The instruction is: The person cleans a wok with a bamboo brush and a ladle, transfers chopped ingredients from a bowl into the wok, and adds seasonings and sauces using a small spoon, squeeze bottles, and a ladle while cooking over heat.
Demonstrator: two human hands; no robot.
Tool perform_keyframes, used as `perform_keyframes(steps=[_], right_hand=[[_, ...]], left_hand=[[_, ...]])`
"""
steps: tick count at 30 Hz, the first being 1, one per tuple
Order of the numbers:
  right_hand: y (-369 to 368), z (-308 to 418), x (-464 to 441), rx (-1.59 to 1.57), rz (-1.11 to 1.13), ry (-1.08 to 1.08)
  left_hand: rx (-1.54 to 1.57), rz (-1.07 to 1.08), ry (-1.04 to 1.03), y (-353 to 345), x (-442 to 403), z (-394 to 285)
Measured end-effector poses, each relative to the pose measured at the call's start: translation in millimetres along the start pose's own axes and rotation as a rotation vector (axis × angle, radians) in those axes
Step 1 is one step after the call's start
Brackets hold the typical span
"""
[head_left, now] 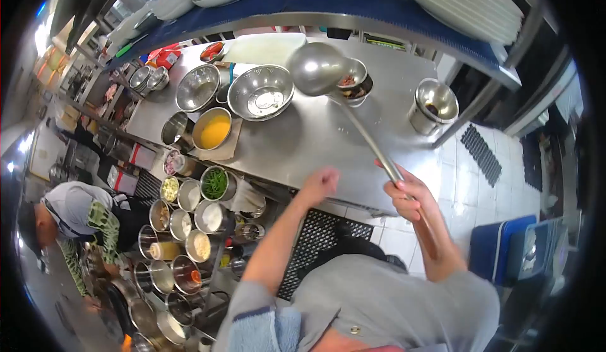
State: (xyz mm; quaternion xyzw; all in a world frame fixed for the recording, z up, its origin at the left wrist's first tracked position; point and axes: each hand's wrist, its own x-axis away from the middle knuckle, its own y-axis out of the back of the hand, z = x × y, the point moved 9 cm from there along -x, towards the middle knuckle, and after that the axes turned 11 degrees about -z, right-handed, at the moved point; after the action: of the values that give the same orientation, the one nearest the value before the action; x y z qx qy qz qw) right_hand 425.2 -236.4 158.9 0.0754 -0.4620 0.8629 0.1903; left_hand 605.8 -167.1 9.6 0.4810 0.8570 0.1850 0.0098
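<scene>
We view the scene through one head-worn wide-angle lens, facing forward and steeply down from above the near edge of the steel table (303,153). At close range, we see the wearer's grey shirt (404,301), left hand (320,185) and right hand (407,192); farther out, the table's far edge. Dark, curved margins bound the field.

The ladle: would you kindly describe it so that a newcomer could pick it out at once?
Find the steel counter below the shelf stacked with white dishes. Over that counter, the person's right hand grips the ladle, its big round head appearing beside the metal bowls. Its long, slender handle sets it apart from them.
</scene>
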Motion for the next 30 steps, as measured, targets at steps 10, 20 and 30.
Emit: perform_keyframes(steps=[10,20,30], right_hand=[[109,26,82,-0.458,-0.296,0.182],[39,-4,19,-0.020,-0.045,-0.246],[-176,-197,-71,-0.193,0.393,-1.239]], left_hand=[[0.298,-0.623,0.291,43,-264,-44],[1.173,-0.625,-0.237,141,-91,-19],[0.877,-1.347,0.165,180,409,166]])
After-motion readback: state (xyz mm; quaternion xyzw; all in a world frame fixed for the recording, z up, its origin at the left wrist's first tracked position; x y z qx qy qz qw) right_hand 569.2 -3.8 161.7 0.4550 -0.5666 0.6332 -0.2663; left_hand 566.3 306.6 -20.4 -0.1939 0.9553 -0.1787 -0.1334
